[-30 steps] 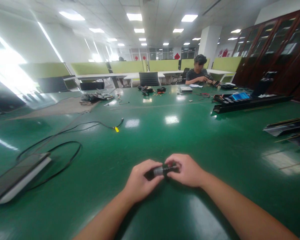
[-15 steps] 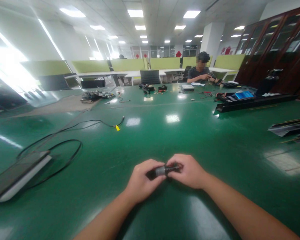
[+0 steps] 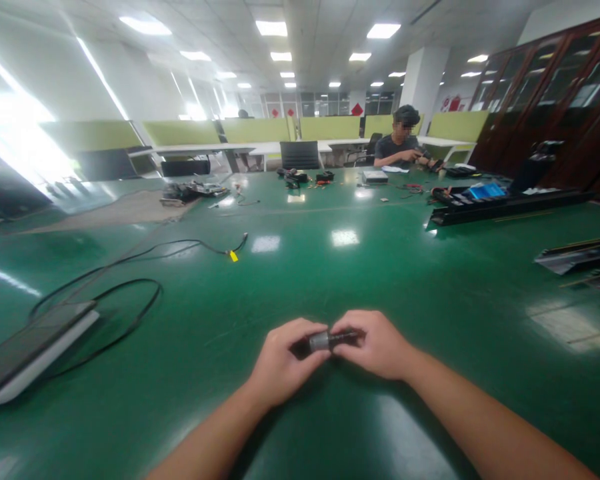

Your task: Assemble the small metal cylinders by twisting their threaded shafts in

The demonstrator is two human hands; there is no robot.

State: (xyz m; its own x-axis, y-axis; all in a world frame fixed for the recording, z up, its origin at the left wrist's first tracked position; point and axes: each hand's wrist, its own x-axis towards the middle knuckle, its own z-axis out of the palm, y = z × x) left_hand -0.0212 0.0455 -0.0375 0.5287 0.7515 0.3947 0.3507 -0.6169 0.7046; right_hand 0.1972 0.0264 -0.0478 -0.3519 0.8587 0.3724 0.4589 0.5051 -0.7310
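Note:
Between my two hands, low in the middle of the head view, is a small black cylinder with a grey section (image 3: 320,342); its exact kind is too blurred to tell. My left hand (image 3: 283,363) pinches its left end between thumb and fingers. From the other side, my right hand (image 3: 380,343) has thumb and fingertips closed on the dark right end. The two sets of fingertips almost meet. Both ends of the cylinder are partly covered by the fingers. All of this is just over the green tabletop (image 3: 300,287).
On the left lie a flat dark-topped device with a white side (image 3: 40,353) and a black cable with a yellow tag (image 3: 233,256). Black metal channels (image 3: 510,205) lie at right. Across the table sits a person (image 3: 403,143), near tools and a small grey box (image 3: 375,176).
Both hands keep their hold on the cylinder, with barely any movement. The whole view has shifted very slightly.

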